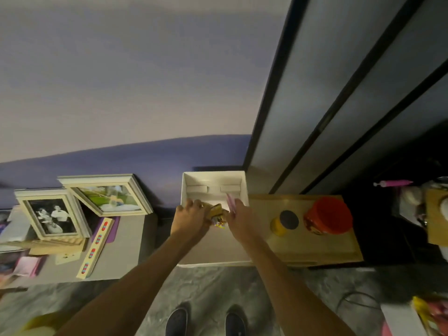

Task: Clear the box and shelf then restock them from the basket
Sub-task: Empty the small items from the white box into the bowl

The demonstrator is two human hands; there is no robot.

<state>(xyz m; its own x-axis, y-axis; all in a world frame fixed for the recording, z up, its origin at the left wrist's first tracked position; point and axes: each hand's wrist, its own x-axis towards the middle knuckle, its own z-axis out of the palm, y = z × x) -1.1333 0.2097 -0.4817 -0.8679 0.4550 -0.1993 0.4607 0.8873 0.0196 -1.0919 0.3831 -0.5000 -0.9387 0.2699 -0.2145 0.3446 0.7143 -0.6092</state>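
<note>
Both hands are working inside the white box (213,174), dead ahead at twelve o'clock. The left hand (190,215) is holding a yellow packet (216,212) in a curled grip; the right hand (240,215) seems to be pinching a pink wrapper (230,201). I'd be lifting both straight up, clearing the walls. The packet's print is blurring beyond reading.

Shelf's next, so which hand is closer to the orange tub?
Right. The right hand is over the white box, left of the orange tub; the left hand, gripping a yellow packet, is farther left.
</note>
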